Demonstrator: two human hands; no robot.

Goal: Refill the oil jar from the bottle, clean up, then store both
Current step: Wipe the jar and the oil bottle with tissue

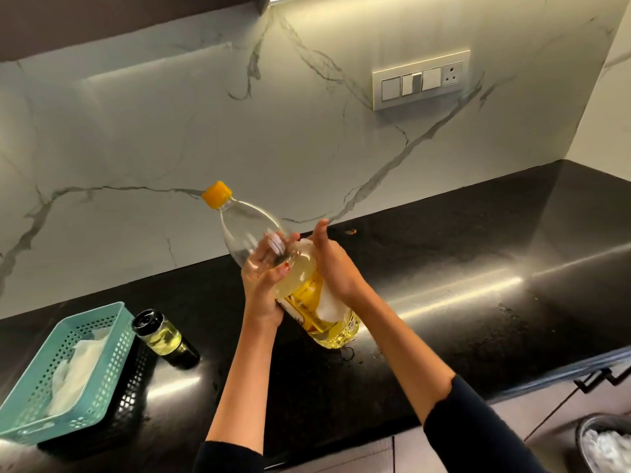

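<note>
While left hand (pixel 263 291) gripped yellow-capped clear plastic oil bottle (pixel 246 227) mid-body, base on black desk (pixel 444 285), long axis tilted up-left, right hand (pixel 336 268) pressed white tissue (pixel 326 300) flat against its right flank.

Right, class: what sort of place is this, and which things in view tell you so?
Most likely a home kitchen: a black stone counter backed by a marble wall, a big oil bottle with a yellow cap, and a small oil jar standing nearby.

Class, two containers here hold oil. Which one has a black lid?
The small oil jar standing beside the teal basket; the large tilted bottle has a yellow cap.
</note>
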